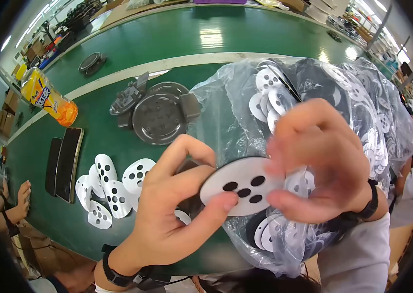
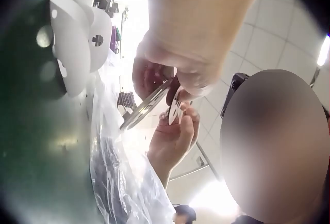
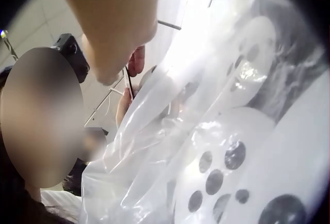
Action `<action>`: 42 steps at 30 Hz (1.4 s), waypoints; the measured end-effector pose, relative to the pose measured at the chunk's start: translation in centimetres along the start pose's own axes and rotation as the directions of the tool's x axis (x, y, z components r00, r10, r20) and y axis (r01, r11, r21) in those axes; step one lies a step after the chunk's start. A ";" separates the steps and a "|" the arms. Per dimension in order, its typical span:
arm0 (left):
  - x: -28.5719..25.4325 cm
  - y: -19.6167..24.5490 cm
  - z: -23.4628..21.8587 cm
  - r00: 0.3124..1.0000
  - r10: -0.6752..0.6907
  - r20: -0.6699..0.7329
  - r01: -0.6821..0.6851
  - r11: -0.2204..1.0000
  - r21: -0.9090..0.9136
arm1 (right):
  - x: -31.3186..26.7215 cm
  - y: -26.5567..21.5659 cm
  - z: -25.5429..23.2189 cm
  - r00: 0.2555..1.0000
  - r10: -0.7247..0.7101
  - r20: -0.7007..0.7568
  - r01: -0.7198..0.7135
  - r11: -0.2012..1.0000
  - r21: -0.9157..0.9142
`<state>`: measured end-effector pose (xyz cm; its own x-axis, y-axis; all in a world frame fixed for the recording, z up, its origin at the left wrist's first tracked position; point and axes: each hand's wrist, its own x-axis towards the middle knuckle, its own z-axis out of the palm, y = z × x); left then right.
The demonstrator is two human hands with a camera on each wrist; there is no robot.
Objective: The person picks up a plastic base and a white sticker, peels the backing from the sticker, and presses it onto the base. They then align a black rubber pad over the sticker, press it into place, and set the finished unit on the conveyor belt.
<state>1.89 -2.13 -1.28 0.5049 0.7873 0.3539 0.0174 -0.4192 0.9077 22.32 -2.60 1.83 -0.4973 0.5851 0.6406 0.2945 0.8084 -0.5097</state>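
My left hand [image 1: 174, 205] grips a white disc [image 1: 260, 181] with several round holes and a dark edge, its thumb lying on the white face. In the left wrist view a larger grey round plate [image 2: 147, 105] is held in the same hand, beside the white disc [image 2: 175, 111]. My right hand [image 1: 321, 163], blurred in the head view, has curled fingers, with the thumb and a fingertip pinching the disc's right edge. The right wrist view shows this disc almost edge-on, partly hidden by fingers and plastic.
A clear plastic bag [image 1: 226, 122] full of similar discs spreads under and beyond my right hand. Loose white discs [image 1: 117, 199] lie at left, near two dark phone-like slabs [image 1: 68, 163]. Dark round housings [image 1: 160, 113] and an orange drink bottle [image 1: 50, 97] stand farther back.
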 end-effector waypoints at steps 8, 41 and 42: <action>-0.3 0.1 0.2 0.988 -0.126 -0.089 0.106 0.973 -0.203 | -0.6 0.4 0.2 0.957 0.286 -0.051 -0.245 0.888 0.390; -0.7 0.6 0.0 0.990 -0.114 0.077 0.132 0.947 -0.293 | -0.2 0.0 0.8 0.997 0.060 0.050 -0.070 0.972 0.223; -0.6 0.7 0.1 0.990 -0.115 0.078 0.133 0.947 -0.293 | -0.2 0.0 0.8 0.997 0.062 0.052 -0.072 0.971 0.229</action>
<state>1.63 -2.94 -0.90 0.5651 0.7926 0.2289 -0.1698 -0.1598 0.9724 21.81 -2.77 1.25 -0.5196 0.6298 0.5774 0.1348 0.7277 -0.6725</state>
